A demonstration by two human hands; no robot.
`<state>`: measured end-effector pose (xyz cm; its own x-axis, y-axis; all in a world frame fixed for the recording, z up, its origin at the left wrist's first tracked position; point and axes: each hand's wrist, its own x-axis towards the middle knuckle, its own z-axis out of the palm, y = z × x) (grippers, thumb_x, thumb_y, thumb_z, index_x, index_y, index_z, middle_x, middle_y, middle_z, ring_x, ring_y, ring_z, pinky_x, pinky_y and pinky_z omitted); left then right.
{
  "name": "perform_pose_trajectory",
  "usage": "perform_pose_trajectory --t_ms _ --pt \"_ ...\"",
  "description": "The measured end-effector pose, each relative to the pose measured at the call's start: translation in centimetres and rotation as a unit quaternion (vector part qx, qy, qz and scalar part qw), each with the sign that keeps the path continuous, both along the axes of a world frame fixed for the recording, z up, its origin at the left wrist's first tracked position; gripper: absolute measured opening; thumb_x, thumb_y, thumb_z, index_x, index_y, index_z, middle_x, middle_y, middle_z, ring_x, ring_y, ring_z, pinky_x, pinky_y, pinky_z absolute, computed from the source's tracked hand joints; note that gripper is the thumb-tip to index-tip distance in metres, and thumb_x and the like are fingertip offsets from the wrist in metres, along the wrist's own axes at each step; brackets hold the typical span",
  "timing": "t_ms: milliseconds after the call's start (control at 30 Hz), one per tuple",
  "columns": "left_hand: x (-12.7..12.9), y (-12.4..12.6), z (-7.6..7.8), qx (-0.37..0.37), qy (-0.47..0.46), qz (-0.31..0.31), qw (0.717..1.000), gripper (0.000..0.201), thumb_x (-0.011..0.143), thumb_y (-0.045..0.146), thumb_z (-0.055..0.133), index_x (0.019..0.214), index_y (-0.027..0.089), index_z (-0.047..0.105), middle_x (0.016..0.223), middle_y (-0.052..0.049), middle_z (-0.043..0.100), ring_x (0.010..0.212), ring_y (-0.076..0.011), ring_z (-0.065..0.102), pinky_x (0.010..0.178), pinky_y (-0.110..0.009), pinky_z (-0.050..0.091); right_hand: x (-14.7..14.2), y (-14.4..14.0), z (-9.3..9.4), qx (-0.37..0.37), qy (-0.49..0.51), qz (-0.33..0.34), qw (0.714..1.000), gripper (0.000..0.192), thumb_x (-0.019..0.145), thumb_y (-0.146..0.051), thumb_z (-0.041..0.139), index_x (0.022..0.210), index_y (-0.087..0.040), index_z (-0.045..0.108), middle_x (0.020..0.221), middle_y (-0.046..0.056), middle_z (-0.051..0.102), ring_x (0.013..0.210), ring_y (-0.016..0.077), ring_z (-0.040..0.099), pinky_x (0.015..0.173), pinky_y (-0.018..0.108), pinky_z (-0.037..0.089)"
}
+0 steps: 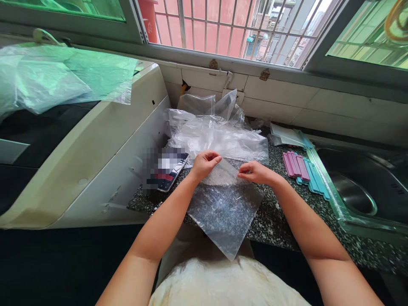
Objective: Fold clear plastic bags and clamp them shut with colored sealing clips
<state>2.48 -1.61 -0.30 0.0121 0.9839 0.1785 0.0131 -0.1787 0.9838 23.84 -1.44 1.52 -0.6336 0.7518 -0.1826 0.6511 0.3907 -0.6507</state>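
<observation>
Left hand (205, 163) and right hand (255, 172) each pinch the top edge of a clear plastic bag (223, 208) between curled fingers, set a little apart. The bag lies flat on a speckled countertop (274, 216), its lower corner hanging past the front edge. Crumpled plastic (216, 131) lies just behind, a phone (170, 170) left, sealing clips (302, 170) and a sink (366, 187) right

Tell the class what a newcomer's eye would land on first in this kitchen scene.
Two bare hands, the left hand and right hand, pinch the top edge of a clear plastic bag on the speckled counter. Behind it lies a heap of bags; pink and blue clips sit right, beside the sink.
</observation>
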Motion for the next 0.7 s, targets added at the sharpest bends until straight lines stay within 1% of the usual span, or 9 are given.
perform_pose_trajectory --t_ms 133,267,367,433,500,567,700 --pt "0.1 -0.1 0.0 0.006 0.001 -0.008 1.0 0.016 0.059 0.03 0.067 0.057 0.015 0.062 0.054 0.001 0.056 0.053 -0.0099 0.048 0.053 -0.023 0.039 0.2 0.0 0.0 -0.003 -0.013 0.006 1.0 0.027 0.075 -0.037 0.048 0.06 -0.015 0.053 0.054 -0.004 0.039 0.054 0.0083 0.034 0.051 0.022 0.026" --pt "0.2 -0.2 0.0 0.013 0.007 -0.016 1.0 0.017 0.06 0.031 0.067 0.057 0.015 0.063 0.055 0.0 0.057 0.054 -0.0106 0.049 0.053 -0.023 0.04 0.3 -0.1 0.3 -0.001 -0.029 0.011 1.0 0.025 0.075 -0.035 0.05 0.063 -0.014 0.057 0.055 -0.003 0.043 0.054 0.0082 0.035 0.051 0.022 0.027" --pt "0.3 -0.3 -0.1 0.013 0.004 -0.023 1.0 0.017 0.061 0.032 0.067 0.058 0.015 0.063 0.055 0.0 0.058 0.054 -0.0105 0.05 0.053 -0.023 0.041 -0.2 -0.3 0.5 -0.01 -0.002 0.01 1.0 0.024 0.076 -0.036 0.052 0.07 -0.014 0.059 0.059 -0.002 0.05 0.056 0.009 0.04 0.053 0.022 0.031" --pt "0.4 -0.3 -0.1 0.013 0.003 -0.028 1.0 0.017 0.061 0.031 0.067 0.058 0.015 0.063 0.056 0.0 0.058 0.054 -0.0105 0.05 0.054 -0.023 0.041 -0.7 -0.5 0.3 0.006 0.035 -0.002 0.999 0.024 0.076 -0.036 0.053 0.074 -0.014 0.06 0.063 0.0 0.054 0.058 0.0096 0.043 0.056 0.022 0.034" --pt "0.4 -0.3 -0.2 0.012 0.002 -0.033 0.999 0.015 0.062 0.03 0.067 0.059 0.015 0.064 0.057 0.0 0.059 0.055 -0.0106 0.05 0.054 -0.023 0.041 -1.3 -0.5 -0.1 0.045 0.062 -0.02 0.997 0.023 0.077 -0.035 0.052 0.072 -0.014 0.06 0.061 0.0 0.054 0.058 0.0094 0.042 0.056 0.022 0.034" --pt "0.4 -0.3 -0.2 0.01 0.004 -0.035 0.999 0.014 0.062 0.029 0.067 0.059 0.015 0.064 0.057 0.0 0.058 0.056 -0.0107 0.05 0.055 -0.023 0.041 -1.7 -0.5 -0.5 0.077 0.077 -0.029 0.994 0.023 0.077 -0.033 0.051 0.065 -0.015 0.059 0.056 -0.001 0.051 0.055 0.0086 0.04 0.055 0.022 0.033" --pt "0.4 -0.3 -0.1 0.019 0.015 -0.04 0.999 0.015 0.063 0.029 0.068 0.059 0.015 0.065 0.058 0.0 0.058 0.056 -0.0109 0.05 0.055 -0.023 0.04 -1.8 -0.5 -0.6 0.087 0.08 -0.023 0.993 0.026 0.077 -0.032 0.05 0.059 -0.015 0.056 0.053 -0.002 0.046 0.052 0.0078 0.037 0.053 0.021 0.031"
